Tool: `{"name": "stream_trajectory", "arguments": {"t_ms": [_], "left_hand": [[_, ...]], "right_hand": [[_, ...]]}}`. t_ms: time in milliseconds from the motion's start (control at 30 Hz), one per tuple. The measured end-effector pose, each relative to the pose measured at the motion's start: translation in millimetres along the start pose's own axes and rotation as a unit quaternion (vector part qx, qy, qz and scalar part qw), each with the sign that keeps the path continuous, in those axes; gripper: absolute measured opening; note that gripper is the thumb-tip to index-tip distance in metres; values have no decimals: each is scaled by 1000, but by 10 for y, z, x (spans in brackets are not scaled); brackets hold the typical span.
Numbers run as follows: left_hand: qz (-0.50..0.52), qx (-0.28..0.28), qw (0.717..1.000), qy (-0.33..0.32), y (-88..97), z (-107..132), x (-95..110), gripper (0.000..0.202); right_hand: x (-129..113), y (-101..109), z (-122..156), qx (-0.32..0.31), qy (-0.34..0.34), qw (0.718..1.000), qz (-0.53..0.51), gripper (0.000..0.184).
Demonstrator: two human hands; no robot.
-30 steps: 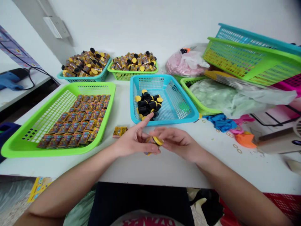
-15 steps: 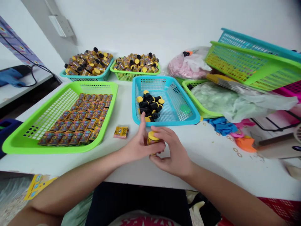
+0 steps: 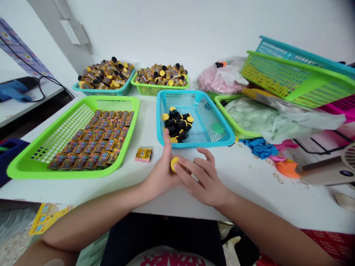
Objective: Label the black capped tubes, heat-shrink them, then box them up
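Between my two hands, over the table's front edge, is a small canister with a yellow lid [image 3: 174,165]; most of its body is hidden by fingers. My left hand [image 3: 162,173] cups it, thumb pointing up and away. The fingers of my right hand [image 3: 201,177] press on it from the right, the index finger raised. Just left of my hands lies a small stack of yellow printed labels [image 3: 143,154]. Beyond them, a blue basket [image 3: 222,143] holds several black canisters with yellow lids [image 3: 177,123].
At left, a green basket [image 3: 27,170] holds rows of labelled canisters [image 3: 95,140]. Two baskets of loose canisters [image 3: 107,75] stand against the wall. On the right are tilted stacked baskets [image 3: 291,74], plastic bags [image 3: 257,114], blue and orange balloons [image 3: 259,147] and a small fan [image 3: 330,166].
The canister has tipped and shifted slightly left and down in my hands. My right fingers have moved over it, and the right index finger has lifted away.
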State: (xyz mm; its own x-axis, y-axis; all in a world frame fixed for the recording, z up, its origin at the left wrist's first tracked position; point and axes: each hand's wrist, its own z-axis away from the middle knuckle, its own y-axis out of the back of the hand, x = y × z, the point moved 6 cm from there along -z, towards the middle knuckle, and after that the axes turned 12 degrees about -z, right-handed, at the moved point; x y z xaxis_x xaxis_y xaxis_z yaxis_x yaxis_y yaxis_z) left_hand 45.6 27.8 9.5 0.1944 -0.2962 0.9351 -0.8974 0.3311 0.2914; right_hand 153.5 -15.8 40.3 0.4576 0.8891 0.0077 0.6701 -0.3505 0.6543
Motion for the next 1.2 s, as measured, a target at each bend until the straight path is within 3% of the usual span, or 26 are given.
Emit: {"name": "stream_trajectory", "arguments": {"t_ms": [100,167,233,333,400,433,500,567,633,667,733,767,800,900,1033,1133,1200], "left_hand": [[-1,51,999,-2,-3,25,23,115],[31,34,999,-14,14,17,55,118],[80,-52,995,-38,12,-2,103,121],[121,-235,962,-70,-19,18,187,118],[112,-299,945,-73,-15,43,240,117],[90,-292,950,-71,9,42,268,116],[8,-206,977,-53,122,36,326,105],[-82,-66,994,-23,351,96,399,81],[-136,60,989,5,676,239,470,60],[-158,105,982,17,864,317,494,54],[-235,164,957,34,1280,426,528,45],[-293,175,939,41,1488,440,539,41],[-356,183,915,47,1693,426,550,39],[-507,191,834,101,2244,239,514,38],[-562,158,774,245,2772,-112,206,40],[-601,118,730,303,2992,-285,-75,44],[-615,107,713,319,3070,-324,-228,43]], "right_hand": [[-6,-14,-18,24,8,1000,5,29],[-7,-24,-24,34,18,999,-26,28],[-1,-7,-19,48,22,996,-66,29],[-24,37,1,60,38,992,-107,30],[-54,58,11,61,47,990,-118,33],[-69,68,13,62,50,990,-120,34],[-72,93,0,67,41,990,-116,40],[-8,126,-48,77,19,990,-117,51],[203,136,-147,72,-47,987,-135,59],[377,112,-210,52,-104,983,-141,58],[830,-34,-313,-48,-255,957,-131,45],[1072,-152,-324,-135,-335,927,-105,40],[1283,-296,-297,-247,-399,879,-84,39],[1660,-567,-350,-361,-432,821,-95,28],[1753,-758,-370,-394,-428,807,-97,18],[1725,-671,-321,-373,-446,808,-92,39],[1726,-501,-280,-323,-468,817,-94,51]]}}
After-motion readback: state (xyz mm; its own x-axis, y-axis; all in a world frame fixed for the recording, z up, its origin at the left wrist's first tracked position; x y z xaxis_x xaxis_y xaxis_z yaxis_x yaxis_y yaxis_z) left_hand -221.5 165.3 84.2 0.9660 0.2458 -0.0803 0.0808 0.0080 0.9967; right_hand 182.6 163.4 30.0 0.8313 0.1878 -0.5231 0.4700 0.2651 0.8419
